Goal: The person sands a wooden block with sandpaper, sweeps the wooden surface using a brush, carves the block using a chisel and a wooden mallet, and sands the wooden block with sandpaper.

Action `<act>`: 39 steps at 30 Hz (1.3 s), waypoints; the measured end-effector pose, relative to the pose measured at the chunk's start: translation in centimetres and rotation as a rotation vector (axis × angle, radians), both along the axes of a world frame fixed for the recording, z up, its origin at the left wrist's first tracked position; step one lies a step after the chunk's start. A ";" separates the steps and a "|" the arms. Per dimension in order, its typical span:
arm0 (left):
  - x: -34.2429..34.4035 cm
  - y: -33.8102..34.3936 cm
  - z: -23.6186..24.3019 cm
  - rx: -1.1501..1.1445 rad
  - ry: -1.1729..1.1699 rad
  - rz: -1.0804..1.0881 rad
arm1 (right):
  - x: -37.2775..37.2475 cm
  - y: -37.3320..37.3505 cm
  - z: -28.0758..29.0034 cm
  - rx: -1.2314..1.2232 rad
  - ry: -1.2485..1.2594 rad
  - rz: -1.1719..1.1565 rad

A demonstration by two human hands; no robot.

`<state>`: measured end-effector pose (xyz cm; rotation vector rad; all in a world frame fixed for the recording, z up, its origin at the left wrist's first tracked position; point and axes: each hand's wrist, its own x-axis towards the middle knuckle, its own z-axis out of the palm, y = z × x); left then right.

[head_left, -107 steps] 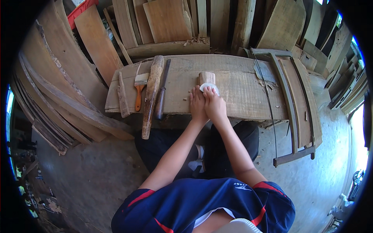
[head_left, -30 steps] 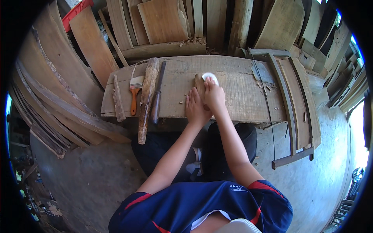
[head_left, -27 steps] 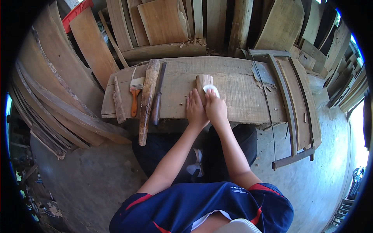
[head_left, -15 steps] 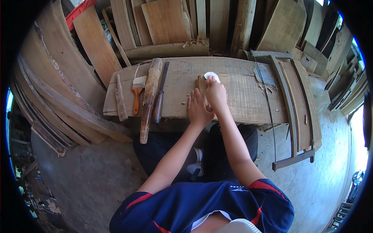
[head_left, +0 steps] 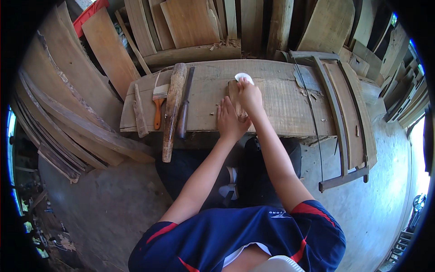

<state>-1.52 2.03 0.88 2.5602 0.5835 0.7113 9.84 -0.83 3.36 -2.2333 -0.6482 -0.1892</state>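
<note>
A small wooden board (head_left: 233, 91) lies on the thick plank bench, partly hidden by my hands. My left hand (head_left: 231, 121) rests at its near end, fingers along its left side and thumb at the right, holding it. In my right hand (head_left: 250, 97) is a white rounded pad (head_left: 243, 76), pinched at the board's far end; I cannot make out its material. Left of my hands lie a dark metal file-like rod (head_left: 186, 102), a long rough wooden club (head_left: 174, 106), and a paintbrush (head_left: 158, 108) with an orange handle.
The plank bench (head_left: 285, 106) bears a wooden frame saw (head_left: 333, 113) at the right, overhanging its front edge. A thin wood strip (head_left: 140, 113) lies at the left end. Boards (head_left: 111, 43) lean behind and along the left. Small wood chips are scattered on the bench.
My right hand and the white pad have shifted slightly left relative to the bench, baring more of the board's face. My left hand stays at the near end. The whole view has shifted a little.
</note>
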 end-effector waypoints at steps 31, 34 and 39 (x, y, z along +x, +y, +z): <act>0.2 0.4 -0.8 0.027 -0.045 0.031 | -0.9 -0.2 0.0 -0.161 -0.050 0.020; 0.0 0.7 -1.0 -0.003 -0.057 0.016 | -4.0 -2.2 -0.4 -0.145 0.013 0.028; 0.1 0.2 -0.3 -0.009 -0.038 0.013 | -2.5 -1.5 0.9 -0.242 0.032 0.006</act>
